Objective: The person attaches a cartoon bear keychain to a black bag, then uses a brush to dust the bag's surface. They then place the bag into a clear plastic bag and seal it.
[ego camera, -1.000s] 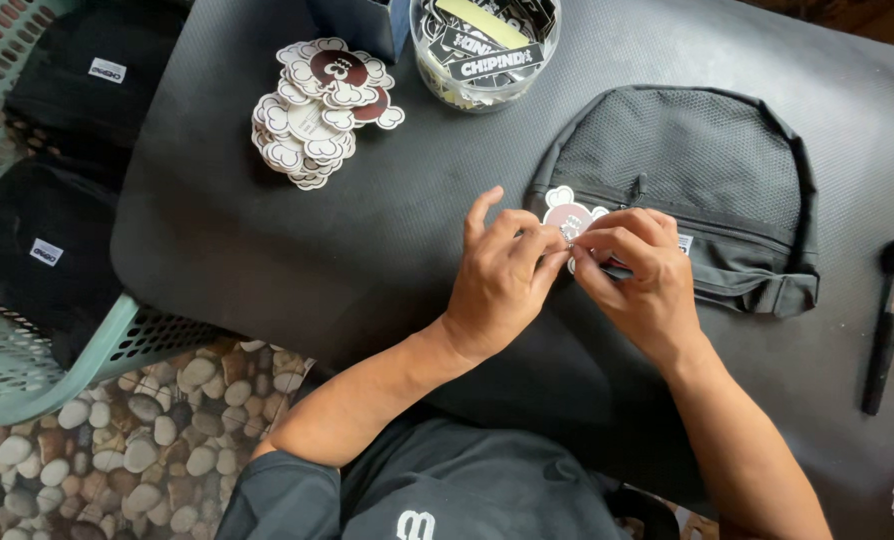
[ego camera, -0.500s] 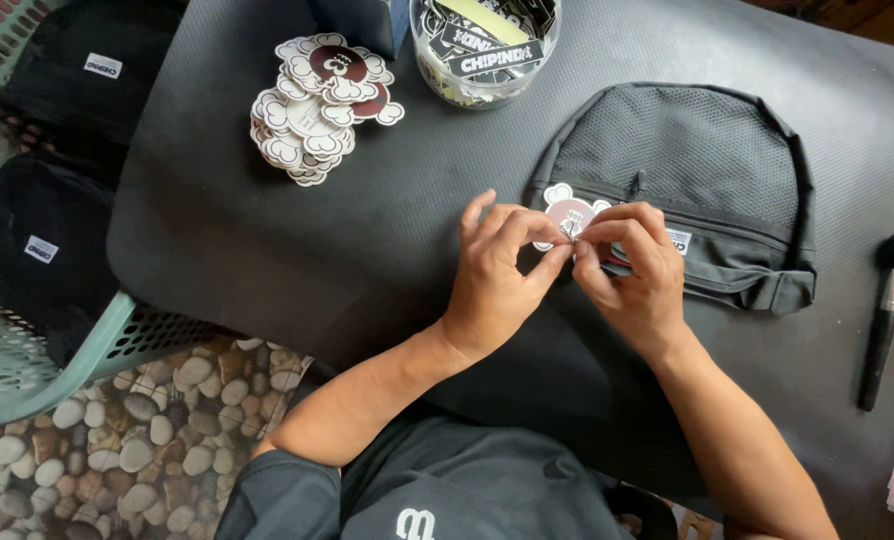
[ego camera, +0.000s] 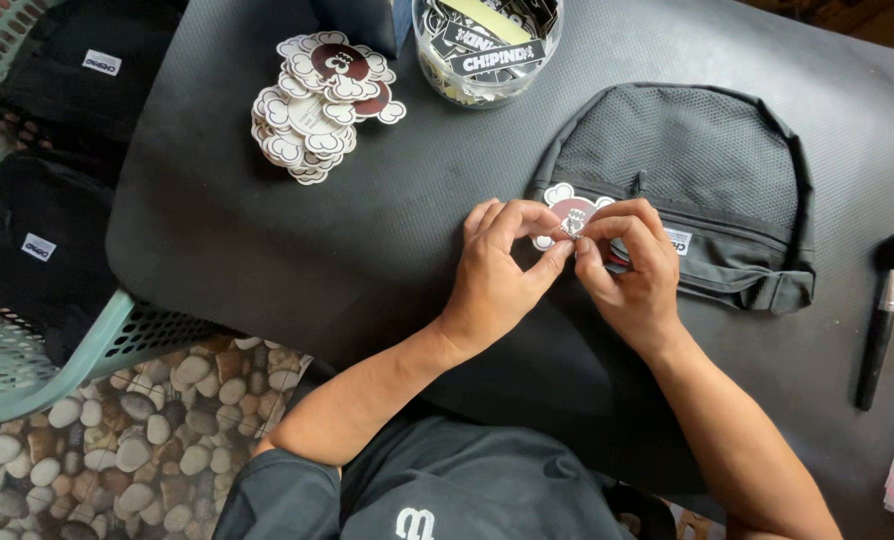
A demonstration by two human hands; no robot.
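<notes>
- A dark table (ego camera: 267, 230) fills most of the view, with a pebble floor (ego camera: 137, 440) below its near edge.
- A green plastic basket (ego camera: 37, 370) stands to the left of the table, holding folded black bags (ego camera: 57, 110) with small white labels.
- A grey backpack (ego camera: 697, 170) lies flat on the table, its mesh top panel facing up, just beyond the person's hands.
- A pile of flower-shaped stickers (ego camera: 317, 100), white-edged with dark red centres, sits well to the left of the backpack.
- A clear round tub (ego camera: 487, 45) of black and white labels stands at the far edge of the table.
- A make-up brush (ego camera: 885, 310) lies on the right, apart from the backpack.
- The left hand (ego camera: 497, 275) and the right hand (ego camera: 632, 265) meet fingertip to fingertip over the backpack's left side.
- Both hands pinch a small metal clasp (ego camera: 573, 224) between thumb and forefinger; it sits against a flower-shaped tag (ego camera: 565, 203) lying on the backpack.
</notes>
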